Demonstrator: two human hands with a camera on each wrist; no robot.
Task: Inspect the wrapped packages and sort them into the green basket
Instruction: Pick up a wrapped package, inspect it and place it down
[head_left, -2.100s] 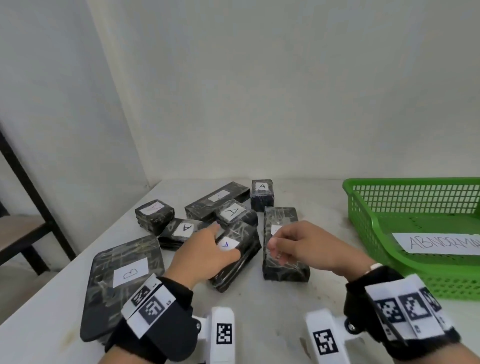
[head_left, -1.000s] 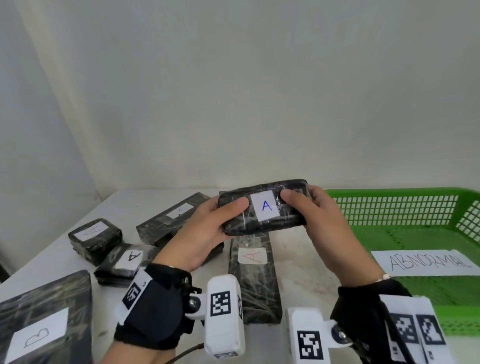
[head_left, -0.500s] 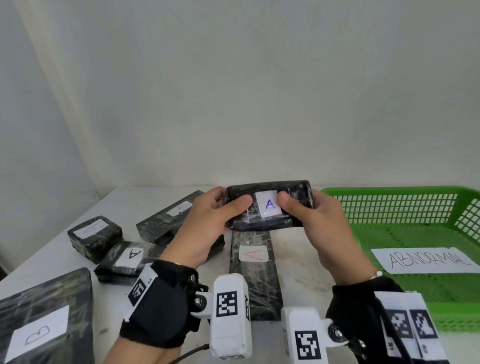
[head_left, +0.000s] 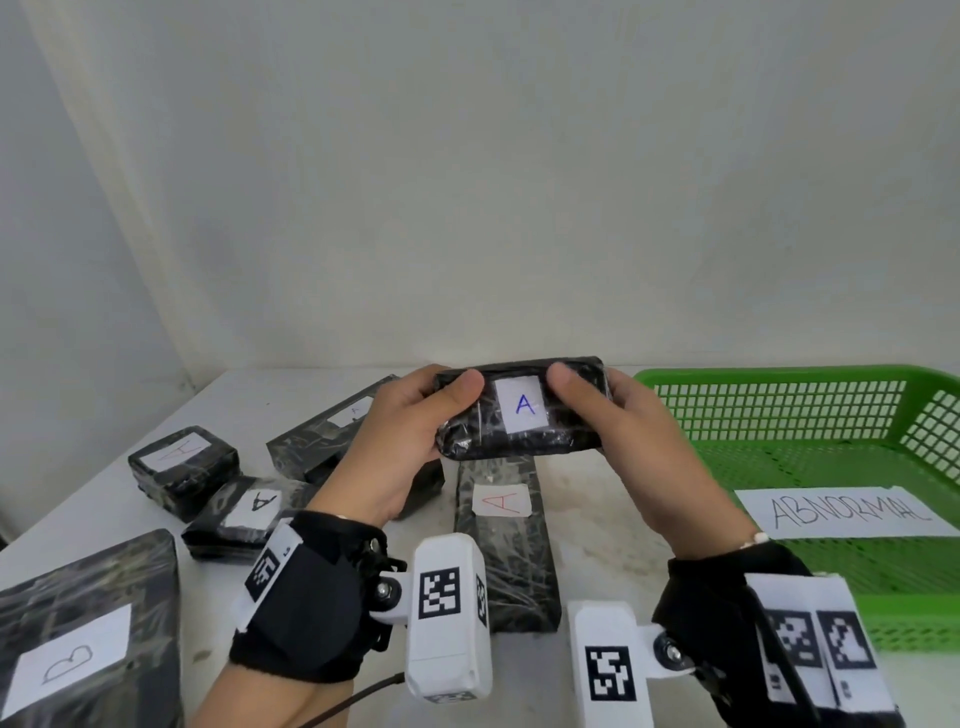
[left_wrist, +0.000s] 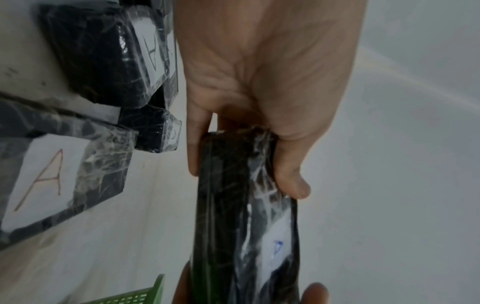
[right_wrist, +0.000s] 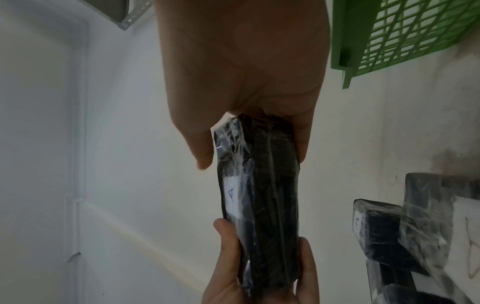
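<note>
Left hand (head_left: 400, 441) and right hand (head_left: 639, 441) clamped on blue-lettered package (head_left: 521, 417), apparently above table, beside green basket (head_left: 789, 375)

Head view evenly lit, soft diffuse light, faint shadows on the surface (head_left: 587, 493) – wide-angle bend at the edges. Plastic wrap on packages shows small glare streaks. Both wrist views dimmer, grainy, soft focus – palms shaded and dark, strong fisheye stretch toward the borders.

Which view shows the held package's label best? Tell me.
The head view: the label faces the camera, its blue A readable between both thumbs. The left wrist view and right wrist view catch it edge-on, the letter squeezed and blurred.
</note>
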